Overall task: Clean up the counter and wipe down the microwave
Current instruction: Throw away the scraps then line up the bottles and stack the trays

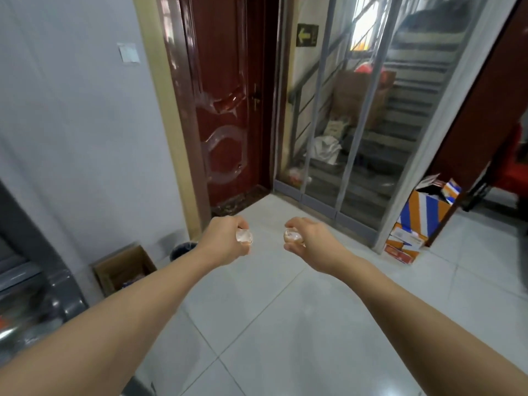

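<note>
Evidently mid-carry, away from any counter or microwave, neither of which shows. Both arms stretched forward over pale floor tiles (271, 324). Left hand (225, 242) curled round a small, pale, shiny piece (244, 237), eggshell-like though too blurred to name for sure; fingers closed about it, knuckles up, piece peeping out on the inner side toward the other hand. Right hand (307, 241) pinching a second pale piece (293, 235) between thumb and curled fingers, palm turned inward, piece likewise facing the middle. Hands level with each other, a clear gap between, not touching.

Likely destination: dark round bin (183, 250) low by the wall, ahead and to the left, just beside an open cardboard box (123, 270). Bin lying leftward and below both hands, nearer the left hand; right hand needing to cross further over. No long axis worth noting on either piece, both roundish. Probably a drop from above, left first, then right.

Elsewhere: dark red door (225, 95) ahead, clear plastic strip curtain (357, 110) with stairs behind, striped carton (423, 215) at right. Fragile pieces, so a risk of crumbs falling short of the bin.
</note>
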A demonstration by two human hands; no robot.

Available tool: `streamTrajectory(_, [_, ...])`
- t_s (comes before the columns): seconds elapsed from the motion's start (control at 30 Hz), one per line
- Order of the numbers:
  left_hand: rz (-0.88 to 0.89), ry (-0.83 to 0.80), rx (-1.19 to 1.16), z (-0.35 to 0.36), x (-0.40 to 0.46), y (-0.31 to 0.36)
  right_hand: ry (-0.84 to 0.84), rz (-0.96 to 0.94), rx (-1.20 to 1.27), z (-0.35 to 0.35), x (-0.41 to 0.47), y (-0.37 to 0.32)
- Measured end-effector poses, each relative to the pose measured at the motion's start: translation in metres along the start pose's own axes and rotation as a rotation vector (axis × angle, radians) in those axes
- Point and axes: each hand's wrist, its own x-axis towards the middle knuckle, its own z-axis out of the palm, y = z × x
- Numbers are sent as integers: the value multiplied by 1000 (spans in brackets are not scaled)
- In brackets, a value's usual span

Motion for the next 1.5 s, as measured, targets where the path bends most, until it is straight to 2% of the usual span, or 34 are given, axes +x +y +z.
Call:
streamTrajectory(0.6, [-92,83,-12,15,320,4,-41,-112,13,-26,307,133])
streamTrajectory(0.87, [-226,170,8,25,440,10,-90,-307,24,-36,449,196])
streamTrajectory(1.03, [-369,243,16,31,505,18,-160,-449,38,-46,545,232])
streamTrajectory(1.23, [-528,300,-6,30,555,13,-249,-577,95,-38,634,243])
streamTrajectory(1.5, [-676,379,18,16,610,-48,-340,-764,100,7,740,213])
